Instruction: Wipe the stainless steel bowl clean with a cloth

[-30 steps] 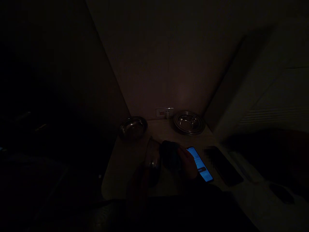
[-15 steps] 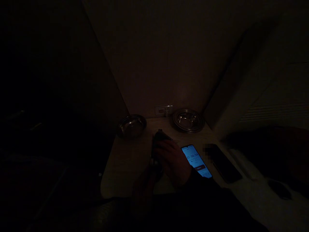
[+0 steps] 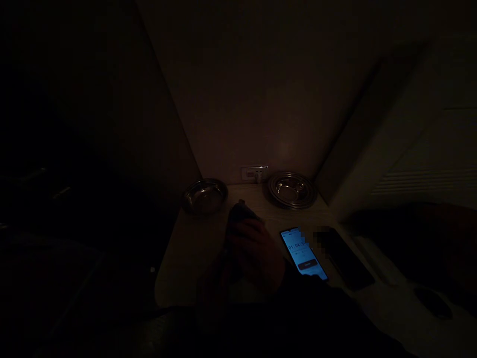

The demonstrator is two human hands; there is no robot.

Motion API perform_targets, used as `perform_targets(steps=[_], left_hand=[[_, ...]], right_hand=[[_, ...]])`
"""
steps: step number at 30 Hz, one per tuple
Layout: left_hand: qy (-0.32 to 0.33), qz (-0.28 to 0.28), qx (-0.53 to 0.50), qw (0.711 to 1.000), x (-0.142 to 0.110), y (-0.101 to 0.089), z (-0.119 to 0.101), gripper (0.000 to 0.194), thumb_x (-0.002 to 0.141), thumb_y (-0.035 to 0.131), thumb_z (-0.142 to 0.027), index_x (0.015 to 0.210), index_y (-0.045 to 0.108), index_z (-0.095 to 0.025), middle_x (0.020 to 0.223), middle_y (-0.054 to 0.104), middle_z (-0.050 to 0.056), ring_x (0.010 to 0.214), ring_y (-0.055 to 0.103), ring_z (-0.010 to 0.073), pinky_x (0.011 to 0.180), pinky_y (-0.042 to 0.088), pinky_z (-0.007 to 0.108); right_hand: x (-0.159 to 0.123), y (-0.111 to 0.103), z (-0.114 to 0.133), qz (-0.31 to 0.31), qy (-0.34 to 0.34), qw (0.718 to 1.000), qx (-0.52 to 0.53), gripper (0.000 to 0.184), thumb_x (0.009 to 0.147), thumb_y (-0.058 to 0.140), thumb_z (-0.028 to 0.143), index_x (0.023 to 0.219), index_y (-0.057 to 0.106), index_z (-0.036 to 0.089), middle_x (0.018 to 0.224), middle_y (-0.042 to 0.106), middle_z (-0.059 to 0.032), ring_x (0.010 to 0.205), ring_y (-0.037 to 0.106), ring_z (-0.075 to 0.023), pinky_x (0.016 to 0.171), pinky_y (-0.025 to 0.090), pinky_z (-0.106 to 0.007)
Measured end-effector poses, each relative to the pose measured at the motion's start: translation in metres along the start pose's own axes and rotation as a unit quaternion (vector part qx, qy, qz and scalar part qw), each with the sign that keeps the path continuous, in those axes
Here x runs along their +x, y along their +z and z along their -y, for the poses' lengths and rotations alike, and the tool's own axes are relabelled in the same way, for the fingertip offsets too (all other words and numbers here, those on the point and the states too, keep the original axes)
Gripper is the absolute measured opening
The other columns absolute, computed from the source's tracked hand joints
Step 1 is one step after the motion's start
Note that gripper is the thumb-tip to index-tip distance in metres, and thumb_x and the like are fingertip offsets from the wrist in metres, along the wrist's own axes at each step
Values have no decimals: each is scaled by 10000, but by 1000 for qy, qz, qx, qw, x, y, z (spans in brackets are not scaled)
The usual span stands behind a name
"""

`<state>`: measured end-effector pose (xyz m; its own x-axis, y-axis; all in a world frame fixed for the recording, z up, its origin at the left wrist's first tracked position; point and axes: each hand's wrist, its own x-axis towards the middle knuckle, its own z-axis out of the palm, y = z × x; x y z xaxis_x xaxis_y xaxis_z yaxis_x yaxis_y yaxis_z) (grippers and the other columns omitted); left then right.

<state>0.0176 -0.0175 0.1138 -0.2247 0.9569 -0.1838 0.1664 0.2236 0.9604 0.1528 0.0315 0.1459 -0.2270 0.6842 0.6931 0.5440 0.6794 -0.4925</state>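
Observation:
In very dim light, my right hand [image 3: 259,253] has its fingers wrapped over a dark object [image 3: 240,211] with a small pale tip at its far end; its kind cannot be made out. Just below and to the left, my left hand [image 3: 214,283] is a faint shape close against the near end of that object, its fingers lost in shadow. Both hands are over the near half of a light wooden tabletop [image 3: 179,263]. To the right of my right hand lies a phone [image 3: 303,256] with a lit blue screen showing a timer.
A shiny metal bowl [image 3: 205,196] stands at the table's back left. Stacked metal plates [image 3: 292,190] sit at the back right, near a wall socket [image 3: 254,173] with a plug in it. A dark flat phone-like slab [image 3: 350,261] and a dark oval item [image 3: 433,302] lie farther right.
Both hands and the dark object have shifted slightly left, with the object tilted a little more to the left. The view has moved a little; the bowl, plates and phone lie where they were.

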Motion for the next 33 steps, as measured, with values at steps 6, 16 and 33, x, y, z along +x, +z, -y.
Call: perform_targets(steps=[6,16,33], left_hand=[[3,19,24,1000,-1,-1,-8,448,723,578,-462,1016,699,-146,1034,703,104,999,638,285,851,518,358],[-1,22,-9,1000,-2,9,4,409,739,589,-427,1020,700,-152,1021,709,99,987,646,280,858,519,365],[-10,-54,-83,995,3,3,-1,425,614,640,-459,878,707,-133,920,727,106,871,671,280,737,549,346]], right_hand=[[8,1,-10,7,55,998,24,190,858,528,199,944,697,187,1009,699,-75,937,585,-229,828,500,-412],[7,-3,-14,7,56,998,-6,234,872,482,193,993,682,207,978,702,-72,904,603,-222,805,506,-397],[-3,-1,3,-8,23,997,74,252,848,529,167,1050,666,231,1123,658,-66,1087,529,-228,879,487,-418]])
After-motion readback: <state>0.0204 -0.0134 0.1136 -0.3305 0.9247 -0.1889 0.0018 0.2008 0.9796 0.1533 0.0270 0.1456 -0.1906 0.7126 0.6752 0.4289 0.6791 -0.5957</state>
